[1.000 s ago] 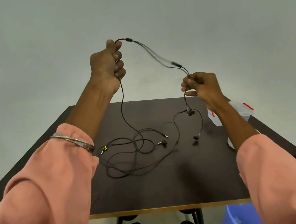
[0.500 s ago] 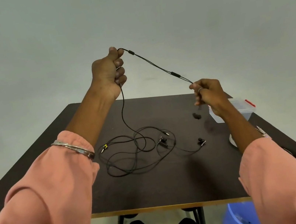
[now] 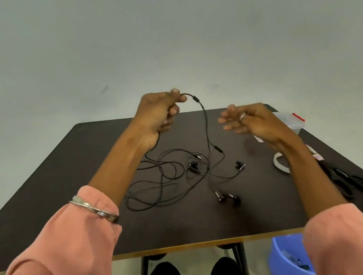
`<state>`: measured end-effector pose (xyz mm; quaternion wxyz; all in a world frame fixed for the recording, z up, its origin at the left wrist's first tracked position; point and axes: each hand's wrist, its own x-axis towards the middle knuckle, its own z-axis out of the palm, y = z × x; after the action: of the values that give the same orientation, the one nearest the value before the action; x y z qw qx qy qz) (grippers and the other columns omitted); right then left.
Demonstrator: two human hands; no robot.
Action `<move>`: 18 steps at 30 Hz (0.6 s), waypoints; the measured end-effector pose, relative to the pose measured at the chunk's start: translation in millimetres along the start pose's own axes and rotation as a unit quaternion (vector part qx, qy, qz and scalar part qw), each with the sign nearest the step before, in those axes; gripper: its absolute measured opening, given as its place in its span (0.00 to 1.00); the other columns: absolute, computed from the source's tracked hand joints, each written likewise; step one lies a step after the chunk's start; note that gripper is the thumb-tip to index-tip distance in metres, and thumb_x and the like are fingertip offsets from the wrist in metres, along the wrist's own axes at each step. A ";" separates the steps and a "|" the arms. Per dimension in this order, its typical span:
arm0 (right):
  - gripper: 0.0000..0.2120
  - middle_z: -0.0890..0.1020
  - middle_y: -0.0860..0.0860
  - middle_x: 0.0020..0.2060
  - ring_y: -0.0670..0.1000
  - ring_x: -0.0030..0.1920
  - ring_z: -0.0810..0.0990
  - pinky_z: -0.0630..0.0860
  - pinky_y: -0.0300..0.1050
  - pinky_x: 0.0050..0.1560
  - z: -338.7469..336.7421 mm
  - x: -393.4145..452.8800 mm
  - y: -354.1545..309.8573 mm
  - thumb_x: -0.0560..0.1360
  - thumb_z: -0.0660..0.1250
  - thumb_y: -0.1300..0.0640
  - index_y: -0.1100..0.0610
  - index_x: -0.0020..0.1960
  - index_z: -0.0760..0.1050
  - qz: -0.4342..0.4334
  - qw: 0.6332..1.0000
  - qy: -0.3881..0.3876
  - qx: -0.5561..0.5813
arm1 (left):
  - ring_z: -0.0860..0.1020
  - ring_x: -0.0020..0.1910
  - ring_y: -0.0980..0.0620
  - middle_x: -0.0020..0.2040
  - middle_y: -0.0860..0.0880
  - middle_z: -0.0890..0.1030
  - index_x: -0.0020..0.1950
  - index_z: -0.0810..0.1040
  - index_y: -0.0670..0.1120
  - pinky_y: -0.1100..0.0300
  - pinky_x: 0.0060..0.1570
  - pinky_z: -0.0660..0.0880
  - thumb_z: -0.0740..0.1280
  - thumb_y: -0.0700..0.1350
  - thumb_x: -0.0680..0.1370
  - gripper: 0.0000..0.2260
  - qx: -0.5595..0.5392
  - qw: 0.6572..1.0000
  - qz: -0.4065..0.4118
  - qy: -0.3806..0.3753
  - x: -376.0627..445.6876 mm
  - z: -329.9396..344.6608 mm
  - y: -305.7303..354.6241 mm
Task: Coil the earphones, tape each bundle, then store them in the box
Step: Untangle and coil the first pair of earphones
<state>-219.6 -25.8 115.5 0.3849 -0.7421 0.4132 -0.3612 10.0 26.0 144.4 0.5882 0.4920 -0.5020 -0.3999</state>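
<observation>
My left hand [image 3: 160, 112] is raised above the far half of the dark table [image 3: 190, 226] and grips a black earphone cable [image 3: 205, 121] between thumb and fingers. The cable hangs from it down to a loose tangle of black earphone wires [image 3: 166, 180] on the table, with earbuds [image 3: 228, 197] lying nearer the front. My right hand [image 3: 246, 120] hovers to the right of the hanging cable, fingers loosely spread, holding nothing. A clear plastic box [image 3: 290, 120] with a red clip sits at the far right, partly behind my right hand.
A roll of white tape [image 3: 279, 163] lies right of the wires, partly hidden by my right forearm. Black scissors [image 3: 354, 183] rest near the table's right edge. A blue bucket [image 3: 288, 260] stands on the floor under the front right.
My right hand has let go of the cable and opened. The earbud end has dropped onto the table. My left hand has come down lower, still holding the cable.
</observation>
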 end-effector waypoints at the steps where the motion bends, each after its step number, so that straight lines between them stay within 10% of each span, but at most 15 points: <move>1: 0.10 0.84 0.51 0.52 0.50 0.53 0.83 0.77 0.45 0.55 8.9 2.1 -13.1 0.81 0.59 0.53 0.53 0.56 0.77 -0.032 0.999 0.000 0.031 | 0.60 0.21 0.57 0.25 0.53 0.70 0.45 0.82 0.43 0.66 0.21 0.57 0.64 0.50 0.80 0.13 0.025 1.000 0.003 -0.010 -3.4 6.7 -1.6; 8: 0.08 0.75 0.53 0.28 0.45 0.23 0.67 0.68 0.40 0.23 21.8 5.4 -46.7 0.78 0.64 0.62 0.63 0.46 0.81 -0.103 0.992 0.047 0.056 | 0.64 0.22 0.58 0.24 0.54 0.72 0.45 0.84 0.43 0.66 0.23 0.61 0.65 0.51 0.79 0.14 0.173 0.981 0.065 -0.059 -16.0 7.0 2.7; 14: 0.12 0.73 0.50 0.28 0.46 0.23 0.60 0.53 0.37 0.23 -40.2 -3.9 -13.1 0.71 0.57 0.70 0.59 0.37 0.76 -0.038 0.883 0.323 0.339 | 0.66 0.24 0.59 0.25 0.53 0.72 0.42 0.84 0.44 0.68 0.26 0.64 0.67 0.50 0.78 0.12 0.235 0.970 0.058 -0.021 -22.0 -48.9 -10.3; 18: 0.12 0.74 0.51 0.29 0.47 0.22 0.63 0.62 0.35 0.22 -32.3 -9.0 13.0 0.73 0.58 0.67 0.59 0.36 0.75 0.112 0.921 0.293 0.232 | 0.62 0.23 0.57 0.27 0.50 0.71 0.40 0.84 0.46 0.66 0.24 0.60 0.67 0.51 0.78 0.11 0.194 0.978 0.044 0.063 -23.6 -63.9 -25.0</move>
<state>-255.1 -31.3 116.5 0.4459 -0.4419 0.4930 -0.6023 69.3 55.2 114.5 0.5291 0.5983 -0.5532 -0.2368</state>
